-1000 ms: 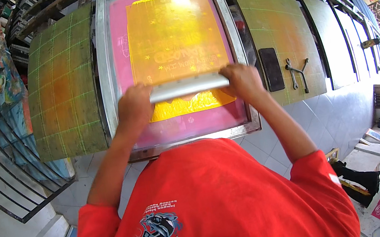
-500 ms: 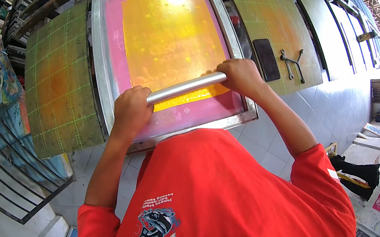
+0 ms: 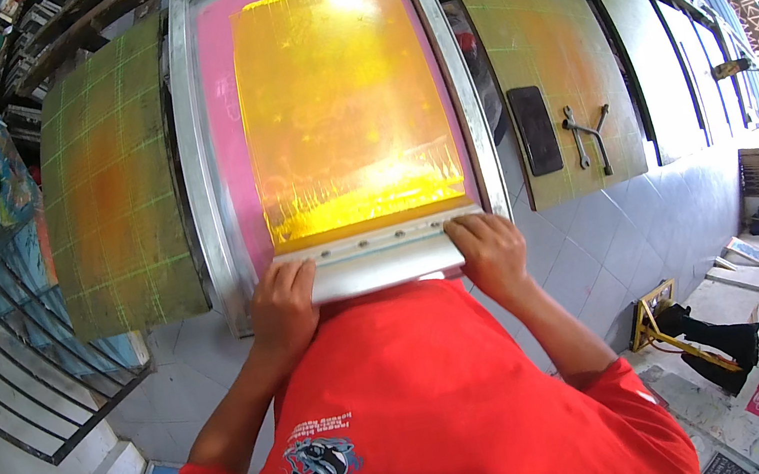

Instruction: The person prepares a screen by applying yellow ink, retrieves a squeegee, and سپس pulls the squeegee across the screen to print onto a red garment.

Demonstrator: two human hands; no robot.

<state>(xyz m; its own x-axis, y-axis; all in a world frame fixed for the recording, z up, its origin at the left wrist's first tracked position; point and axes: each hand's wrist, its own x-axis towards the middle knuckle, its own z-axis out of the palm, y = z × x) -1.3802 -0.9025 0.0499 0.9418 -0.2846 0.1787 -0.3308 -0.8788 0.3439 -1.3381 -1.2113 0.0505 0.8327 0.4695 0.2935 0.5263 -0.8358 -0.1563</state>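
With both hands I grip a wide silver squeegee [image 3: 384,262] at the near end of a screen printing frame [image 3: 203,167]. My left hand [image 3: 284,305] is closed round its left end, and my right hand [image 3: 490,253] round its right end. The blade lies against the screen's mesh, where it meets a thick band of yellow ink [image 3: 369,206]. Beyond it, a thin yellow layer covers most of the pink mesh [image 3: 232,151]. The frame's near edge is largely hidden behind my hands and red shirt.
Green-lined printing boards flank the frame, one at left [image 3: 111,183] and one at right [image 3: 531,28]. A dark phone [image 3: 535,130], an open-end wrench [image 3: 576,137] and a Y-shaped wrench [image 3: 599,137] lie on the right board. A black metal railing [image 3: 41,388] stands at far left.
My hands have drawn the squeegee toward my body, down the screen to its near end. The squeegee has tilted, showing its broad face. Yellow ink has gathered along its blade.
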